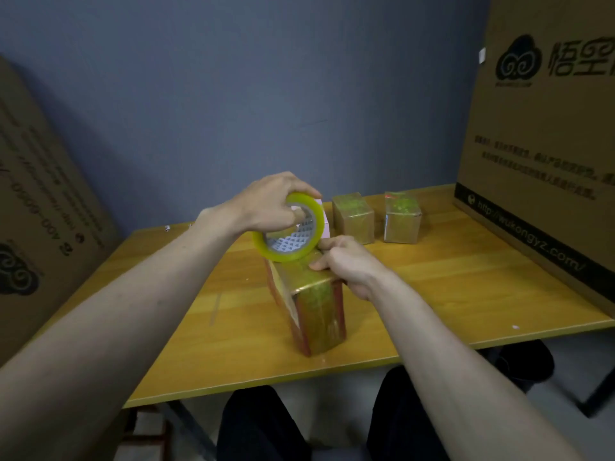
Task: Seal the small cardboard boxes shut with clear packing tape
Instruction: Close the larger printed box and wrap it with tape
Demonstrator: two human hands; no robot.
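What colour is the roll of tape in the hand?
The tape roll looks yellowish-green, held by the left hand; the head view shows it.

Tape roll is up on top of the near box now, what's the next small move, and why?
Probably draw the tape roll on across the box top toward the far edge. The left hand grips the roll at the top face, the right hand pins tape there, and tape already covers the near side.
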